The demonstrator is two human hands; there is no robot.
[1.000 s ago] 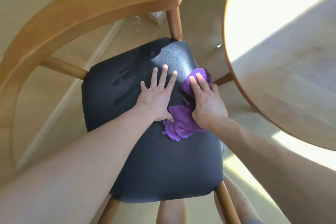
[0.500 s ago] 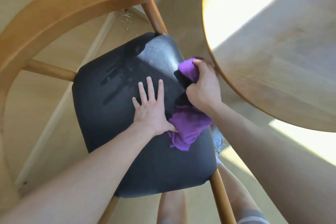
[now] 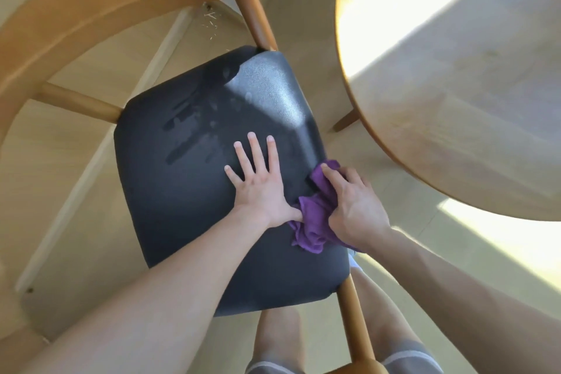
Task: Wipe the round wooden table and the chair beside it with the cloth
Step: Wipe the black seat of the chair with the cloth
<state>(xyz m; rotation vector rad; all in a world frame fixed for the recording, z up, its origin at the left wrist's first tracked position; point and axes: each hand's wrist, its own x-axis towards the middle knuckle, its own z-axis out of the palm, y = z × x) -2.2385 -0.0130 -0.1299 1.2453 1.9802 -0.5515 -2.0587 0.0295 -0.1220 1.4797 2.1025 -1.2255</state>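
A wooden chair with a black padded seat (image 3: 188, 209) fills the middle of the head view. Damp streaks show on the seat's far half. My left hand (image 3: 259, 182) lies flat on the seat, fingers straight and spread. Right beside it, my right hand (image 3: 353, 209) presses a crumpled purple cloth (image 3: 312, 222) against the seat's right edge, its fingers bent over the cloth. The round wooden table (image 3: 455, 100) stands to the right, its top partly in bright sunlight.
The chair's curved wooden backrest (image 3: 106, 0) arcs across the upper left. One chair leg (image 3: 355, 325) runs down at the lower right, next to my bare knees. A table leg (image 3: 346, 121) shows between seat and table. Pale wooden floor lies all around.
My right hand has slid the cloth back along the seat's right edge, from the far corner toward me. The left hand stays flat on the seat.
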